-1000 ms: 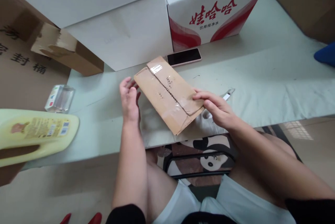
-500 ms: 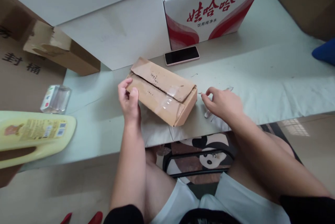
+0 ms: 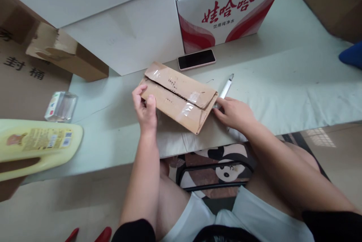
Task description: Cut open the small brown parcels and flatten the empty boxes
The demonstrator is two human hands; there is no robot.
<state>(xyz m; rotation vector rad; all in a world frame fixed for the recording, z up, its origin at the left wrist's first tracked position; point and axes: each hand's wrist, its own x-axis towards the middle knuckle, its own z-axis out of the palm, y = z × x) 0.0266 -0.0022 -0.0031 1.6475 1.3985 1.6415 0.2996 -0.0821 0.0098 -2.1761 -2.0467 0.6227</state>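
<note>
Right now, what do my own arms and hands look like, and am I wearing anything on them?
Your left hand and right hand are ungloved, with no ring, watch or bracelet in sight. Plain black fabric sleeves end near the elbows, leaving both forearms uncovered.

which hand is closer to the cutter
Right. The right hand has its fingers on the near end of the cutter, by the right end of the box; the left hand is farther off, holding the box's left end.
</note>
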